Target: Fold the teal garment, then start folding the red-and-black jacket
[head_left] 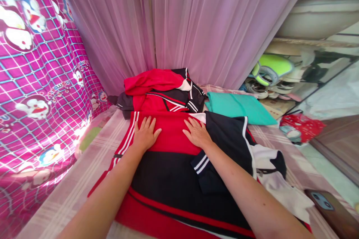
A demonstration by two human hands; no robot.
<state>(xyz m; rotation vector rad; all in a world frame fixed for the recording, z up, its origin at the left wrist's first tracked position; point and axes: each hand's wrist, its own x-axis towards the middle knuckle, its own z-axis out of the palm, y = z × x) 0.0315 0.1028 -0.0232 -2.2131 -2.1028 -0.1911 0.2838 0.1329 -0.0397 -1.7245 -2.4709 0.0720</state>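
A red, black and white jacket (171,171) lies spread over the bed in front of me, one sleeve folded across it so that its striped cuff (201,162) rests near the middle. My left hand (146,134) presses flat on the red panel by the white side stripes, fingers spread. On the same panel, further right and close to the white patch, my right hand (197,132) also lies flat with its fingers apart. Neither hand grips the cloth. The white part (270,173) of the garment is bunched at the right.
Behind the jacket sits a heap of red and black clothes (157,82), with a folded teal cloth (238,106) to its right. A phone (331,209) lies at the bed's right edge. Purple curtains (179,26) hang at the back, and a pink patterned cloth (42,82) at the left.
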